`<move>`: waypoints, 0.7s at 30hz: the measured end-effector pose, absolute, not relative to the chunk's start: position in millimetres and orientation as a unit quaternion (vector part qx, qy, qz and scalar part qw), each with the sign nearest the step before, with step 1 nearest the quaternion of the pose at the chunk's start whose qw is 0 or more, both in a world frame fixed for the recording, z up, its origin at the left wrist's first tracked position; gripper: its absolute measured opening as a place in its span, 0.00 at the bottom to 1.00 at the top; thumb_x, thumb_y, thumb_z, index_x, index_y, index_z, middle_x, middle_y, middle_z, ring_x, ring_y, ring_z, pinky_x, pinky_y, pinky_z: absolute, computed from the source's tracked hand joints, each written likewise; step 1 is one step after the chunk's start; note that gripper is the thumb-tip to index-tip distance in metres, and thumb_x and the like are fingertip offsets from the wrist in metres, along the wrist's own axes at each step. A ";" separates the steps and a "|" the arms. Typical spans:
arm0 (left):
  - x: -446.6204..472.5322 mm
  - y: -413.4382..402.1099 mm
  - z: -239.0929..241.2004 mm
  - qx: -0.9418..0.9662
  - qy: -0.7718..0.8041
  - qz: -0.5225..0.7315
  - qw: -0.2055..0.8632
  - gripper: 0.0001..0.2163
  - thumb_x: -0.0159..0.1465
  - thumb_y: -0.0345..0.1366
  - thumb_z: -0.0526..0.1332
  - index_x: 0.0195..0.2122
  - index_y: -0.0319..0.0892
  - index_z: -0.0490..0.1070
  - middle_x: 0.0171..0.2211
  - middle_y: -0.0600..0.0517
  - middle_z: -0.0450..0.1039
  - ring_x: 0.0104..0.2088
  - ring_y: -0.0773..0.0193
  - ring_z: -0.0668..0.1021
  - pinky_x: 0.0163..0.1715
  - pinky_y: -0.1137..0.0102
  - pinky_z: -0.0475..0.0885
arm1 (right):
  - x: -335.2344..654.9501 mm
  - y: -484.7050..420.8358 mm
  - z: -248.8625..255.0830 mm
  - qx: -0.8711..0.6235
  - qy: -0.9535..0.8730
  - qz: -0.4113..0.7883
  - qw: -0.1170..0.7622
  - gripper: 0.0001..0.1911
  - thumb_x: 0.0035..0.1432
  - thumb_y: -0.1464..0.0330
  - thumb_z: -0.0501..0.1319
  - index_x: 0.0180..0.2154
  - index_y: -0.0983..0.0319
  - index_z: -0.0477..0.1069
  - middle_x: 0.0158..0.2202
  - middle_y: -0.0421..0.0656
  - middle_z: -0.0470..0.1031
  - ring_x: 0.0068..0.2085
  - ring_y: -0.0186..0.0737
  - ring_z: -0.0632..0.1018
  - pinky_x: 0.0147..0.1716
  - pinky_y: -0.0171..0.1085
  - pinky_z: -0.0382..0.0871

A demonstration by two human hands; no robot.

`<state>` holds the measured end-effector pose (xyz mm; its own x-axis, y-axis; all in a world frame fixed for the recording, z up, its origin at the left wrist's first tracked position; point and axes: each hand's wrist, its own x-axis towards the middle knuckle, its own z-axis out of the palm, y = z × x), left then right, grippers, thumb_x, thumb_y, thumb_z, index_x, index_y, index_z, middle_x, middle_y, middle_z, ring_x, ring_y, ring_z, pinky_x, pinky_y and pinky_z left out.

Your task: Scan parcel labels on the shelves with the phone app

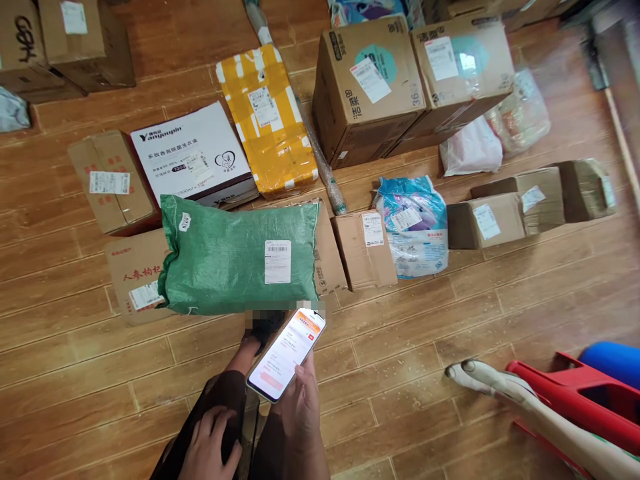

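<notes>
The right hand (299, 408) grips a lit phone (287, 353) just below a green sack (235, 257) lying across boxes (327, 257), while the left hand (210, 447) rests slack and empty on the knee.

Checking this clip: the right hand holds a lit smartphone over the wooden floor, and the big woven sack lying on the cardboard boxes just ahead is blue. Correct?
Not quite. The head view shows the big woven plastic sack is green, not blue, with a white barcode label. The rest holds: the right hand holds the lit smartphone over the wooden plank floor, and the sack lies on brown cardboard boxes.
</notes>
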<state>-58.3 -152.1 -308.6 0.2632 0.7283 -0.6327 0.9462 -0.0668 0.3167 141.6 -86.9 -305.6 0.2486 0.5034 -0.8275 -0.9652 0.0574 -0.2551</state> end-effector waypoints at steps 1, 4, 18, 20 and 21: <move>-58.7 -152.6 -309.1 0.710 0.590 -0.157 0.352 0.17 0.59 0.35 0.52 0.43 0.39 0.76 0.44 0.40 0.77 0.46 0.49 0.79 0.46 0.53 0.78 | 141.8 -87.7 -306.0 -0.419 0.276 0.543 0.673 0.27 0.50 0.64 0.68 0.54 0.50 0.71 0.47 0.38 0.80 0.48 0.43 0.79 0.45 0.39 0.74; -59.8 -153.9 -310.7 0.706 0.591 -0.153 0.358 0.17 0.59 0.35 0.53 0.44 0.40 0.77 0.45 0.41 0.77 0.47 0.49 0.79 0.47 0.54 0.77 | 143.5 -88.5 -305.3 -0.430 0.267 0.544 0.669 0.27 0.50 0.64 0.68 0.54 0.50 0.70 0.48 0.38 0.80 0.48 0.44 0.79 0.47 0.40 0.73; -58.5 -151.6 -307.5 0.683 0.610 -0.142 0.375 0.16 0.60 0.38 0.53 0.44 0.40 0.73 0.44 0.42 0.72 0.47 0.49 0.77 0.49 0.49 0.75 | 149.0 -69.5 -290.1 -0.439 0.209 0.645 0.589 0.40 0.38 0.73 0.72 0.53 0.56 0.60 0.47 0.41 0.81 0.44 0.43 0.80 0.40 0.39 0.74; -58.4 -151.2 -307.7 0.676 0.613 -0.147 0.381 0.16 0.60 0.38 0.52 0.44 0.40 0.73 0.45 0.42 0.72 0.47 0.49 0.76 0.51 0.49 0.74 | 147.1 -69.1 -292.2 -0.448 0.199 0.648 0.582 0.40 0.37 0.74 0.71 0.53 0.56 0.60 0.48 0.40 0.80 0.45 0.43 0.80 0.39 0.38 0.73; -58.6 -151.2 -307.9 0.674 0.614 -0.148 0.383 0.16 0.60 0.38 0.53 0.44 0.40 0.73 0.45 0.42 0.71 0.48 0.49 0.76 0.51 0.48 0.73 | 146.3 -69.1 -292.8 -0.451 0.196 0.650 0.579 0.40 0.37 0.74 0.71 0.52 0.56 0.60 0.48 0.40 0.80 0.46 0.42 0.80 0.40 0.38 0.73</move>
<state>-58.6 -151.2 -307.9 0.2028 0.7140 -0.6702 0.9410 0.0472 0.3350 146.3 -69.1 -292.8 0.0777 0.5756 -0.8140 -0.9300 -0.2523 -0.2672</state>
